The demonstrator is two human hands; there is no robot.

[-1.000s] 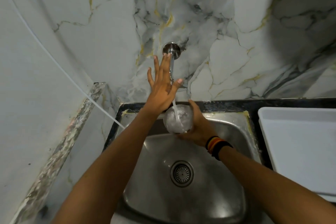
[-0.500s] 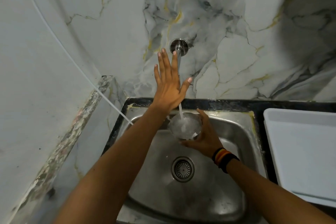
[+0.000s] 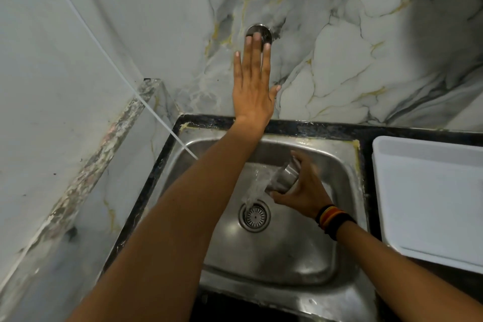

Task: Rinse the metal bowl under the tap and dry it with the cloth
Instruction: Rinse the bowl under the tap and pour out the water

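Left hand [image 3: 252,86]: raised flat against the marble wall, fingers straight and close together, gripping nothing; its fingertips overlap the tap's round metal base.
Tap [image 3: 258,31]: only the round wall plate shows above the fingertips; the spout and handle are hidden behind the left hand.
Right hand [image 3: 304,192]: wrapped around the metal bowl from the right side, thumb underneath, holding it inside the sink.
Metal bowl [image 3: 283,178]: tipped on its side with the mouth facing left and down; its edges are blurred and partly covered by fingers.
Water [image 3: 254,187]: pours from the bowl's mouth towards the drain, just above it.
Drain [image 3: 254,215]: round strainer in the sink floor, in full view.
Sink [image 3: 287,251]: steel basin; its near edge is cut off at the bottom.
Wristbands [image 3: 332,219]: dark and orange bands on the right wrist.
White tray [image 3: 428,198]: on the counter to the right of the sink, cut off by the right edge.
Cloth: cannot be made out anywhere.
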